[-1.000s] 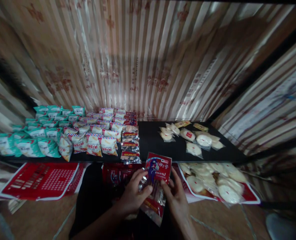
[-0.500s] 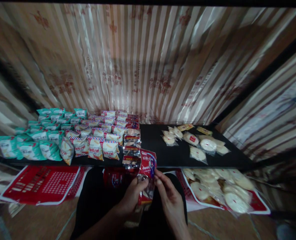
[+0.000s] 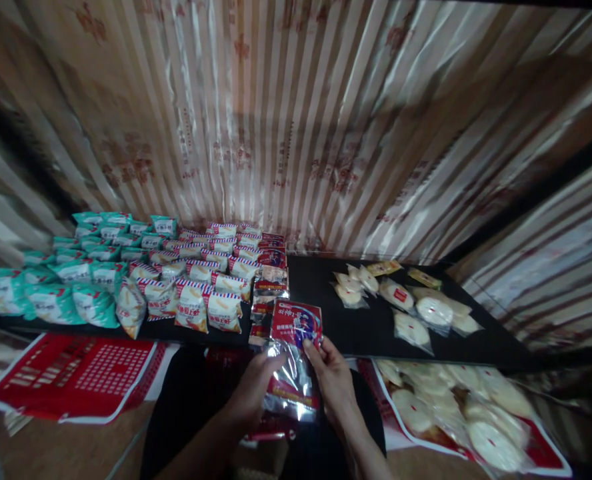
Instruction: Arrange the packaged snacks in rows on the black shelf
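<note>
Both my hands hold a red and clear snack packet (image 3: 293,360) upright in front of the black shelf (image 3: 321,313). My left hand (image 3: 251,393) grips its lower left side. My right hand (image 3: 332,380) pinches its right edge near the top. Just beyond the packet stands a short stack of similar red packets (image 3: 270,288) at the shelf's front middle. More red packets (image 3: 271,437) lie below my hands on a dark surface.
Teal packets (image 3: 71,273) and red-blue striped packets (image 3: 201,280) fill the shelf's left half. Round pale cakes in clear wrappers (image 3: 411,300) lie scattered on its right. A red bag of such cakes (image 3: 466,417) sits low right, a flat red bag (image 3: 76,373) low left. Striped cloth hangs behind.
The packet, turned edge-on half a second ago, now faces me again and sits closer to the shelf's stack. My view has shifted slightly.
</note>
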A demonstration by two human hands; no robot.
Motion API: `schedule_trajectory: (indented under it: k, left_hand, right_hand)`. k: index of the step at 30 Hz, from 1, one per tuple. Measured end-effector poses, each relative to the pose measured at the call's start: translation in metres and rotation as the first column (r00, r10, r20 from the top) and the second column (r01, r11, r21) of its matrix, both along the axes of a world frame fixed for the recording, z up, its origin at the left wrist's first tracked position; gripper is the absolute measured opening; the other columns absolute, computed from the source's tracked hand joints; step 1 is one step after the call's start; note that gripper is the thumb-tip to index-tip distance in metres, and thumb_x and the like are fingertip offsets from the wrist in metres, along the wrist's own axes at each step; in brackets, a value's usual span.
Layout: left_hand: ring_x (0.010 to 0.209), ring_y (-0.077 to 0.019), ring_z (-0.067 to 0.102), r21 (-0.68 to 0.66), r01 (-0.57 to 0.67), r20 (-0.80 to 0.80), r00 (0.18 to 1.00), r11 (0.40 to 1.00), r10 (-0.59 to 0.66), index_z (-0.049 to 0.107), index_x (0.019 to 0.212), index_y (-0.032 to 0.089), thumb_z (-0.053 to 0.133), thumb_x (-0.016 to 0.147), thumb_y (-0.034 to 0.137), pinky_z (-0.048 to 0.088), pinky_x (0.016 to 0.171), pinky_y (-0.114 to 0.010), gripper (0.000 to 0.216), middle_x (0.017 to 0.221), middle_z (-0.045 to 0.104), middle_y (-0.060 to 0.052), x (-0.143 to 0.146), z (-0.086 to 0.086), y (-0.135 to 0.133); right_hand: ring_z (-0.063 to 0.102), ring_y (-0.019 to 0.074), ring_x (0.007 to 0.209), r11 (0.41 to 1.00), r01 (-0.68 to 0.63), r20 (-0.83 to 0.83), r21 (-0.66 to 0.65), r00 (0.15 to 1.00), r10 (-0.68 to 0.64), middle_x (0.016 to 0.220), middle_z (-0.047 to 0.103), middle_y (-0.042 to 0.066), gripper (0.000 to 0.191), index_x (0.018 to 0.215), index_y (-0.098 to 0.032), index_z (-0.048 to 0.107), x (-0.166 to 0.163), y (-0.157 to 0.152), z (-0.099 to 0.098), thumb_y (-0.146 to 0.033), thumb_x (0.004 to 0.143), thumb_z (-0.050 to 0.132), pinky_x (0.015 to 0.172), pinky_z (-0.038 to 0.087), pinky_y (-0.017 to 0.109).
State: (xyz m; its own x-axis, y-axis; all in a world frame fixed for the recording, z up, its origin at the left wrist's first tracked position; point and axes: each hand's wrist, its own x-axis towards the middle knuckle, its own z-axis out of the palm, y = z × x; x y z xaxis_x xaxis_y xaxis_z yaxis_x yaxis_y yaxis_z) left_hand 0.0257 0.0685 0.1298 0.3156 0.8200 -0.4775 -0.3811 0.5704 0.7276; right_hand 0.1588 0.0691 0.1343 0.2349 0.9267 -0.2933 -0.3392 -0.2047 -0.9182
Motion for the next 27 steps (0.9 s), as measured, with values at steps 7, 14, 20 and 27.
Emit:
schedule_trajectory:
  k: [7, 14, 20, 27]
  left_hand:
    - [0.088, -0.0217, 0.063, 0.177, -0.119, -0.136, 0.980, 0.977, 0.144, 0.054, 0.110, 0.014, 0.068, 0.064, 0.036, 0.051, 0.071, -0.029, 0.053, 0.105, 0.065, -0.010, -0.010, -0.015, 0.025]
    - [0.103, -0.0236, 0.059, 0.308, -0.279, -0.237, 0.903, 0.910, 0.357, 0.049, 0.121, 0.014, 0.059, 0.068, 0.028, 0.052, 0.076, -0.031, 0.056, 0.118, 0.058, -0.015, -0.010, -0.040, 0.036]
    - [0.100, -0.0207, 0.060, 0.423, -0.212, -0.341, 0.864, 0.881, 0.371, 0.057, 0.112, 0.017, 0.051, 0.071, 0.026, 0.053, 0.078, -0.030, 0.042, 0.118, 0.058, -0.012, -0.011, -0.050, 0.029]
    - [0.088, -0.0163, 0.063, 0.485, -0.100, -0.515, 0.770, 0.869, 0.376, 0.058, 0.109, 0.017, 0.044, 0.072, 0.020, 0.051, 0.082, -0.031, 0.040, 0.107, 0.063, -0.009, -0.019, -0.049, 0.031]
  right_hand:
    - [0.065, 0.0200, 0.071, 0.991, 0.047, 0.229, 0.122, 0.971, -0.074, 0.082, 0.070, 0.002, 0.051, 0.102, -0.018, 0.059, 0.005, 0.080, -0.013, -0.048, 0.063, 0.071, 0.068, 0.051, 0.031]
    - [0.064, 0.0225, 0.090, 0.976, -0.015, 0.467, 0.217, 0.880, -0.090, 0.103, 0.068, 0.008, 0.057, 0.121, -0.017, 0.051, -0.002, 0.133, -0.018, -0.045, 0.072, 0.060, 0.083, 0.049, 0.037]
    - [0.064, 0.0216, 0.089, 0.977, -0.100, 0.736, 0.188, 0.673, -0.072, 0.105, 0.067, 0.009, 0.062, 0.134, -0.016, 0.039, -0.008, 0.144, -0.018, -0.037, 0.077, 0.055, 0.082, 0.047, 0.035]
    - [0.056, 0.0225, 0.103, 0.962, -0.195, 0.940, 0.189, 0.320, -0.120, 0.113, 0.062, 0.010, 0.046, 0.126, -0.018, 0.050, -0.014, 0.144, -0.024, -0.029, 0.081, 0.050, 0.087, 0.045, 0.035]
